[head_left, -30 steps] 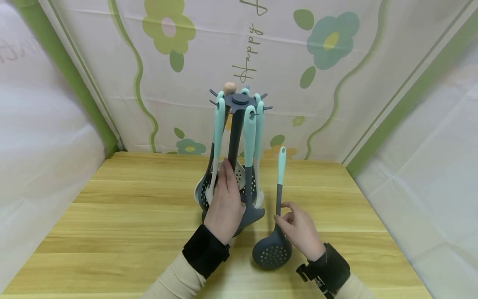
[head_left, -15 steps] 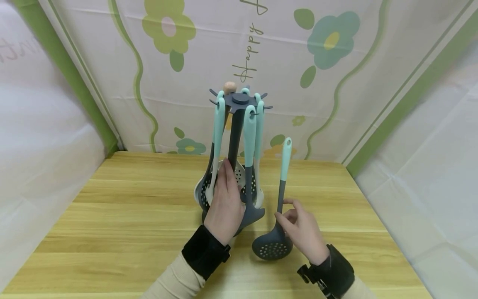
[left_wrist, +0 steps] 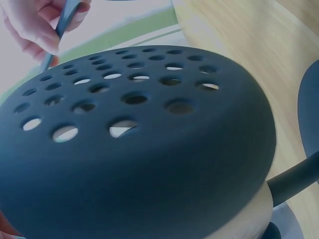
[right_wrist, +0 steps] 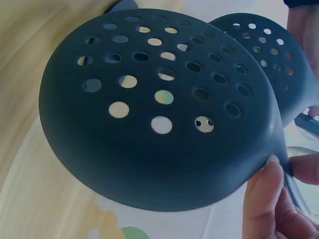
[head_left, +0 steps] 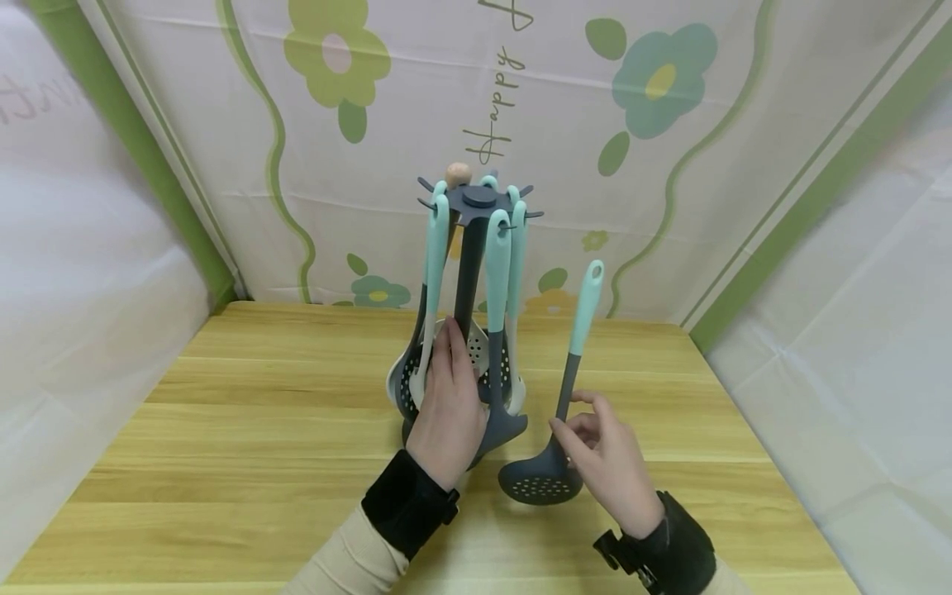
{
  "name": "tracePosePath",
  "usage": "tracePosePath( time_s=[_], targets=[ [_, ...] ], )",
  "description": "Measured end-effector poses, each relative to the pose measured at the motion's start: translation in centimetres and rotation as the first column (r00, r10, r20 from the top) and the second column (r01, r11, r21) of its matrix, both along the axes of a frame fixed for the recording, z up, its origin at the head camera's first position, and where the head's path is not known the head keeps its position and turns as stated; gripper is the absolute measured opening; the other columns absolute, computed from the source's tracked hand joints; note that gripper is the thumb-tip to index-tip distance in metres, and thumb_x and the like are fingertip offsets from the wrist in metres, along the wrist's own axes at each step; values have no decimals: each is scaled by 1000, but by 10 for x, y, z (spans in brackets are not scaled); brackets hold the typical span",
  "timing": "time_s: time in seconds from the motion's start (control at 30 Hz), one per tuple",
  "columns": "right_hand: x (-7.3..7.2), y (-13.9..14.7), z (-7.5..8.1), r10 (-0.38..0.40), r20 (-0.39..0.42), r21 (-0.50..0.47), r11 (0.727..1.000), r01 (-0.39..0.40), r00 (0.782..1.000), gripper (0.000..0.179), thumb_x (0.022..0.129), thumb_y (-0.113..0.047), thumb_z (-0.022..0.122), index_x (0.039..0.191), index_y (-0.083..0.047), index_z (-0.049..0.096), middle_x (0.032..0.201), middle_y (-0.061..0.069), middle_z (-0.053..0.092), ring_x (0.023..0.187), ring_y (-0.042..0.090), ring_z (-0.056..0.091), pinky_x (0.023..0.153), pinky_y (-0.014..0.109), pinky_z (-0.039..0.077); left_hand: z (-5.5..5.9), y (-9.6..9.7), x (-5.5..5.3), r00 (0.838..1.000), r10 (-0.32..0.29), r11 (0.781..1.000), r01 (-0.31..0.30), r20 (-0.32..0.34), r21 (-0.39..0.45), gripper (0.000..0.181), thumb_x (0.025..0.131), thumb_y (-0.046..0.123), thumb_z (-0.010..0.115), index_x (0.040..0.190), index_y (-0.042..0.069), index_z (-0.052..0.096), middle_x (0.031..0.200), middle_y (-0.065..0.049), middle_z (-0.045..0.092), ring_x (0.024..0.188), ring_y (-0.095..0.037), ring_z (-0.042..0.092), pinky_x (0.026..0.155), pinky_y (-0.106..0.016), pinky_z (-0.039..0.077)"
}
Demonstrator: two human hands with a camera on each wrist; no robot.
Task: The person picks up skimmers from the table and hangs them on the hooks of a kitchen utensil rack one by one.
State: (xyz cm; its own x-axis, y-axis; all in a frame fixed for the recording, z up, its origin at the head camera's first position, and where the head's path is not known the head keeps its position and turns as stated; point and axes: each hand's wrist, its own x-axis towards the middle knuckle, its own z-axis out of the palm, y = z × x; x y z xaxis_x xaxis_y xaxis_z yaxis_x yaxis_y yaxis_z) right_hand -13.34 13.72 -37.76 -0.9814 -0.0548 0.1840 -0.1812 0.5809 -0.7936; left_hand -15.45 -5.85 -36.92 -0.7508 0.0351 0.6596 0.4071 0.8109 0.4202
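My right hand [head_left: 613, 463] pinches the grey shaft of a skimmer [head_left: 541, 479] with a mint handle. Its perforated bowl hangs just above the table, and the handle leans right. In the right wrist view, thumb and fingers [right_wrist: 264, 199] hold the neck where the bowl [right_wrist: 149, 149] begins. My left hand [head_left: 446, 421] reaches into the utensil stand [head_left: 468, 256], straight fingers against its post; the thumb is hidden. Close to that hand, a dark grey utensil [head_left: 500, 426] hangs at the front. A dark perforated bowl [left_wrist: 149, 164] fills much of the left wrist view.
Several mint-handled utensils hang around the stand's hooked top [head_left: 478, 198], some with white heads. The stand stands on a wooden table [head_left: 260, 463]. Printed cloth walls [head_left: 416, 107] rise behind the table and at both sides.
The right hand has tilted the skimmer: its handle top has moved right and up, while the bowl has risen and turned more edge-on. The left hand and stand have stayed put.
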Motion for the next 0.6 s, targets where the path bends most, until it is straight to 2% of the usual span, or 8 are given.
tracePosePath(
  time_s=[0.3,0.6],
  targets=[
    [7,-3,8,7,-14,-50,999,-8,1000,35,95,-17,67,125,-6,51,81,5,73,59,8,61,57,23,53,0,-1,2,1000,-17,1000,17,5,22,66,92,-10,56,148,-16,23,148,-37,32,127,-47,50,100,-49,51],
    [18,-7,18,29,-93,-48,998,-34,995,34,94,-16,68,122,-6,53,79,1,73,56,5,58,54,23,49,3,0,4,998,-56,997,54,29,54,62,95,-9,52,149,-17,21,151,-37,26,135,-47,43,105,-51,46]
  ],
)
